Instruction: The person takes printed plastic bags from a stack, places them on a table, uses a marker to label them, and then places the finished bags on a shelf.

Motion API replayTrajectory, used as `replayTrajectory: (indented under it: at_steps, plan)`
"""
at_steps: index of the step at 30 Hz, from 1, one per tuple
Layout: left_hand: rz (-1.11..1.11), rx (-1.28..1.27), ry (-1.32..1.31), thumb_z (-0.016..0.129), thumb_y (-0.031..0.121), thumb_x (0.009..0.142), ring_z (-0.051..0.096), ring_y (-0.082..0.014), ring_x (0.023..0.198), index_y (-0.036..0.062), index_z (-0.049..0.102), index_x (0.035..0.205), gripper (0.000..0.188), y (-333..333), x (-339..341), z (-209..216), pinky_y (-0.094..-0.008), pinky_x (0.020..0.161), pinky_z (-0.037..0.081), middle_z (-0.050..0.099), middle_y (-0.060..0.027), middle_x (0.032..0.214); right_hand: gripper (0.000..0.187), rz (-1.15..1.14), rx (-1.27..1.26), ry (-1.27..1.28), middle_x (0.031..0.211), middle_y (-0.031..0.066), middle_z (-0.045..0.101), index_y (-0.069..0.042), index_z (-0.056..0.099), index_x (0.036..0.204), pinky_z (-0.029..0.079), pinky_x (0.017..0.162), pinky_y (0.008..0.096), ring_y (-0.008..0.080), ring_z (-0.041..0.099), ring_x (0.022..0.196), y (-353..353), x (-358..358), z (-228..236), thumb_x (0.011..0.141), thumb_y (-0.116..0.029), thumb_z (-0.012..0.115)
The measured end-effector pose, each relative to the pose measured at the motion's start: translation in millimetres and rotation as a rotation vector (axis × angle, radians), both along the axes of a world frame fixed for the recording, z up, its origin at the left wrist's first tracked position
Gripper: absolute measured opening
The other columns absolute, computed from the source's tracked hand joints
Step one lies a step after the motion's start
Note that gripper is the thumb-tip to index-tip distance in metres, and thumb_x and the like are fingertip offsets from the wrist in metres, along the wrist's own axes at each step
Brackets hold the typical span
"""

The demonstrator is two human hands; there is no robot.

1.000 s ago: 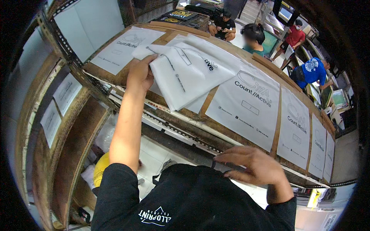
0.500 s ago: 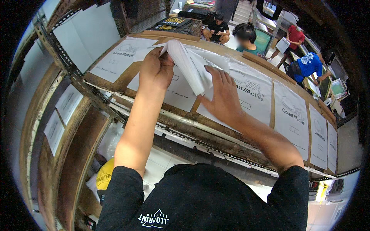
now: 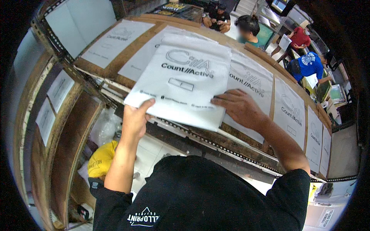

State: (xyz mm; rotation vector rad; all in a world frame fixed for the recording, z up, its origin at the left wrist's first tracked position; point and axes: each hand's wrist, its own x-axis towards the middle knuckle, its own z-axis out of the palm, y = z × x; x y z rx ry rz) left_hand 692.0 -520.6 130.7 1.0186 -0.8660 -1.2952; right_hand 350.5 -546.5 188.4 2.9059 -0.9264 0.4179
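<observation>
A stack of thin white sheets point(image 3: 181, 82), printed with black outline lettering and a small rectangle, is held flat and slightly tilted above the board's front edge. My left hand point(image 3: 135, 117) pinches its near left corner, thumb on top and the other fingers mostly underneath. At the right edge, my right hand point(image 3: 244, 109) is closed on the stack with fingers over the printed face; its thumb is hidden. Beneath and around lie more white printed sheets point(image 3: 252, 79) on the brown board point(image 3: 154, 30), laid side by side.
To the left, a perforated metal post point(image 3: 58, 50) and lower wooden shelves point(image 3: 77, 134) stand close by. A yellow cloth item point(image 3: 103, 158) hangs below the board. Several people are beyond it, including one in a blue shirt point(image 3: 310, 66).
The rolled, bent bundle is now flattened with its printed face up. My left hand has moved down to its near left corner, and my right hand has shifted to its right edge.
</observation>
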Motion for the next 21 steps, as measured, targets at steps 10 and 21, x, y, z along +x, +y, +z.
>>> replayTrajectory:
  at_steps: [10, 21]
  plan:
    - [0.197, -0.048, -0.315, 0.075, 0.006, 0.086, 0.070, -0.0219, 0.082, -0.0133, 0.048, 0.129, 0.054, -20.6, 7.9, 25.1, -0.0303, 0.065, 0.059, 0.069, -0.0193, 0.105, 0.043, -0.035, 0.034, 0.062, 0.127, 0.0099, 0.064, -0.013, 0.063, 0.130, 0.046, 0.105, 0.0434, 0.0284, 0.059, 0.120, -14.6, 13.4, 9.1, 0.087, -0.005, 0.063]
    - [-0.130, -0.894, -1.339, 0.073, 0.024, 0.086, 0.058, -0.0306, 0.111, 0.0074, 0.074, 0.099, 0.021, 8.5, -42.0, 48.3, -0.0410, 0.095, 0.046, 0.066, -0.0101, 0.114, 0.027, 0.109, 0.339, -0.137, 0.112, 0.0075, 0.063, -0.008, 0.064, 0.108, 0.041, 0.100, 0.0457, 0.0275, 0.056, 0.113, -34.2, 15.4, 5.1, 0.089, -0.025, 0.073]
